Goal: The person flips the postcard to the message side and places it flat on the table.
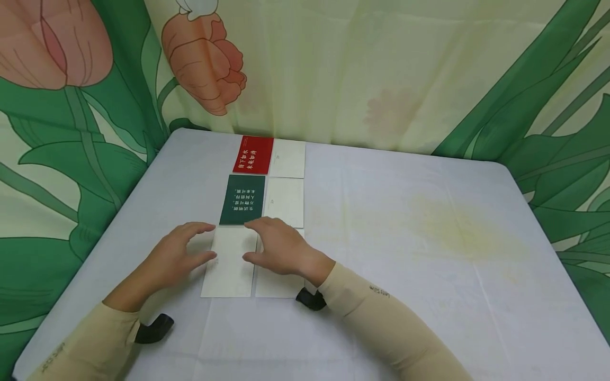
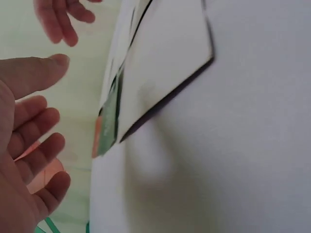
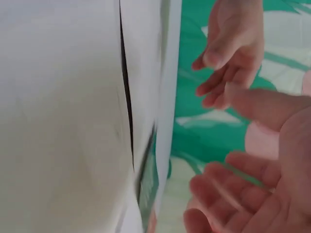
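My left hand (image 1: 172, 255) is held over the left edge of the front-left white card (image 1: 231, 272), thumb and fingers spread apart with nothing between them. Facing it, my right hand (image 1: 283, 247) hovers across that card's right edge, its fingers also parted and holding nothing. Partly covered by the right hand is the front-right white card (image 1: 274, 286). Just beyond them lie a dark green card (image 1: 242, 198) with white writing and another white card (image 1: 287, 198). In the left wrist view the front-left white card (image 2: 167, 58) lies below the fingers.
At the far end of the two columns are a red card (image 1: 254, 155) with pale writing and a white card (image 1: 288, 157). A white cloth covers the table (image 1: 405, 222). Behind it hangs a flower-patterned curtain (image 1: 324, 69). Black straps (image 1: 154, 329) show at both wrists.
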Demonstrator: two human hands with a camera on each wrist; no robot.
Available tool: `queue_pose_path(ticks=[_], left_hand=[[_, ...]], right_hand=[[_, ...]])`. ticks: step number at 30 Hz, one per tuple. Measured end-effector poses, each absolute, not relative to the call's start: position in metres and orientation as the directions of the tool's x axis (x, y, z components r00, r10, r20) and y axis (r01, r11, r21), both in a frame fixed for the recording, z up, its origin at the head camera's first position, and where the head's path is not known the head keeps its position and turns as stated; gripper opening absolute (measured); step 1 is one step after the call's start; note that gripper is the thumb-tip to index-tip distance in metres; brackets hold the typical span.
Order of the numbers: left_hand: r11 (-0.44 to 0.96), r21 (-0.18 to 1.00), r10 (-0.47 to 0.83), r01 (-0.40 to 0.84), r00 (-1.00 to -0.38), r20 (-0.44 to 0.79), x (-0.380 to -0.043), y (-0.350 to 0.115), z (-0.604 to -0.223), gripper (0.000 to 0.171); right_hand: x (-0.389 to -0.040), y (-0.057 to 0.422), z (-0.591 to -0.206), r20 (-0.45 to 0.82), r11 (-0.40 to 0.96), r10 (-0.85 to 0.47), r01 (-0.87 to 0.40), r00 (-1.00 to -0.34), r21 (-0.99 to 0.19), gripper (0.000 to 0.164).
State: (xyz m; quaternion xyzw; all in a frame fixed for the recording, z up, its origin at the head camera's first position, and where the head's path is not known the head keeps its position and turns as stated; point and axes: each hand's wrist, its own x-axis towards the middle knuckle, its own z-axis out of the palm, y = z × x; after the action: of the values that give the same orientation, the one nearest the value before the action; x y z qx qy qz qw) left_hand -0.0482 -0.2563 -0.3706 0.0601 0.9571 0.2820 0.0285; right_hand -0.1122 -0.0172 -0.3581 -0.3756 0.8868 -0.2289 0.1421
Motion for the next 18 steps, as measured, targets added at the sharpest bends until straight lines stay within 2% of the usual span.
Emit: queue_pose_path(ticks=[6,10,18], left_hand=[[0.838,0.529,0.136,0.134,-0.99,0.035,-0.061,-0.259,-0.357,0.074],[0.836,0.531,0.142,0.14,-0.989,0.037,-0.074,-0.26,-0.352,0.079],[0.842,0.533,0.138,0.09,-0.989,-0.05,-0.105,-0.264,-0.353,0.078]], right_hand=[[-0.136,-0.008,-0.35,-0.061,0.555,-0.783,-0.65,-0.619,-0.519,0.076],[-0.152,-0.007,-0.349,-0.066,0.576,-0.773,-0.654,-0.631,-0.49,0.081],[-0.175,-0.02,-0.347,-0.105,0.65,-0.732,-0.644,-0.673,-0.404,0.087]])
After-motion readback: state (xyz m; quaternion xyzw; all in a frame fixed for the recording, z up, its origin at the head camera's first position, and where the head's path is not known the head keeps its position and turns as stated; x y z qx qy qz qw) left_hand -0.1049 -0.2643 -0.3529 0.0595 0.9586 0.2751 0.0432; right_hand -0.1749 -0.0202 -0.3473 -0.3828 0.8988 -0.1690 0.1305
